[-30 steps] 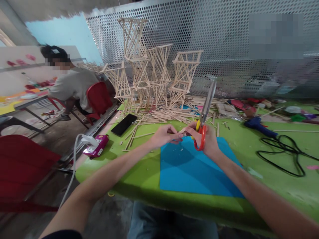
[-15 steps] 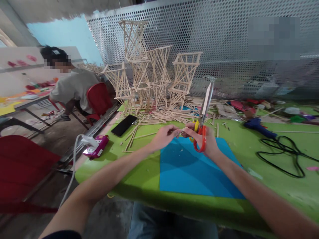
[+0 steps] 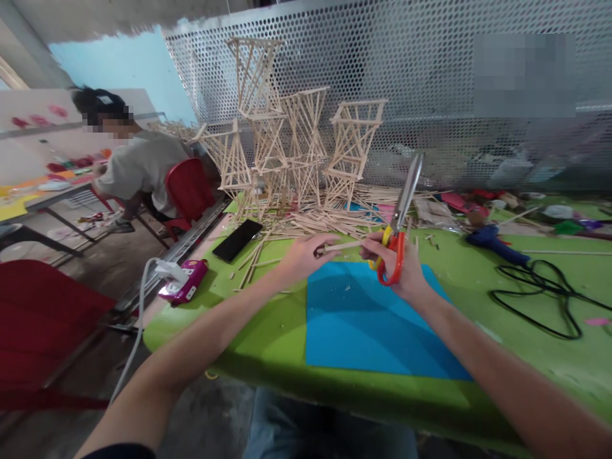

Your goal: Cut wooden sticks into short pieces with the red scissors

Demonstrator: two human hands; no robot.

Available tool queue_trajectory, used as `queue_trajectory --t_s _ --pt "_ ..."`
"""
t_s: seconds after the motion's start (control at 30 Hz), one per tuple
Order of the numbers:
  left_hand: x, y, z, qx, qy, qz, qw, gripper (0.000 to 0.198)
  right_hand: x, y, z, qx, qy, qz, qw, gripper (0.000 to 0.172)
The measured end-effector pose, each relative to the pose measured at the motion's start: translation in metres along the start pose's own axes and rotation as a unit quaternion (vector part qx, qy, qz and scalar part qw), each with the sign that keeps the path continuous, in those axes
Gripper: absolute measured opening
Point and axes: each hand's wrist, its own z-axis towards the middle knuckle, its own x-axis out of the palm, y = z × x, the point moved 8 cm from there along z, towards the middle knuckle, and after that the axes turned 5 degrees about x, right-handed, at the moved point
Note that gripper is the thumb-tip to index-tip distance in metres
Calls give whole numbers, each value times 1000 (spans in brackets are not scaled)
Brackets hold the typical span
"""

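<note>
Sit in blue jeans (image 3: 277, 421) at a green-covered table (image 3: 268, 325), with both bare forearms stretched forward. On the left, see a red chair (image 3: 38, 331) and a pale cable (image 3: 138, 331) running down past the table's corner. Just in front, see a blue sheet (image 3: 363, 319) lying flat on the green cover, partly under the right forearm.

Above the far part of the sheet, hold a thin wooden stick (image 3: 348, 245) nearly level between both hands. Pinch one end with the left hand (image 3: 306, 256), curled in with thumb and fingers brought together. Pinch the other end in the fingertips of the right hand (image 3: 408, 271), mostly closed, and carry scissors (image 3: 402, 207) in that same hand, with red and yellow handles around the fingers and blades pointing up and away. Cannot tell exactly which fingers pass through the loops.

Toward the left, find a purple box (image 3: 189, 280) with white fittings, then a black phone (image 3: 238, 240) near some loose sticks. On the right, see a blue glue gun (image 3: 497, 245) beside a looped black cord (image 3: 567, 331). Farther back, see heaped wooden sticks (image 3: 329, 223), then lattice towers (image 3: 306, 127) of similar sticks before a perforated metal panel (image 3: 421, 57). Off to the left, see a co-worker (image 3: 146, 162) in a grey shirt, seated well apart.
</note>
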Motion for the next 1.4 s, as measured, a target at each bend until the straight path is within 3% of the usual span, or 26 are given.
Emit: queue_trajectory --t_s 0.17,0.57,0.8,1.07,1.27,1.4 --pt "-14 3 1 59 -39 30 997 31 -2 3 1 -7 -3 29 1000 34" --pt "-24 5 0 58 -89 -11 994 30 4 9 -4 -20 6 45 999 37" --pt "-25 2 2 62 -76 -12 995 26 1 1 0 -2 1 77 997 37" --pt "-22 9 1 44 -75 -15 996 26 6 13 -7 -40 11 17 999 34" --pt "-19 4 4 43 -29 1 999 35 0 17 -4 -43 -15 -16 999 38" --pt "-5 1 3 -23 109 -62 992 48 2 8 1 -1 20 -51 998 46"
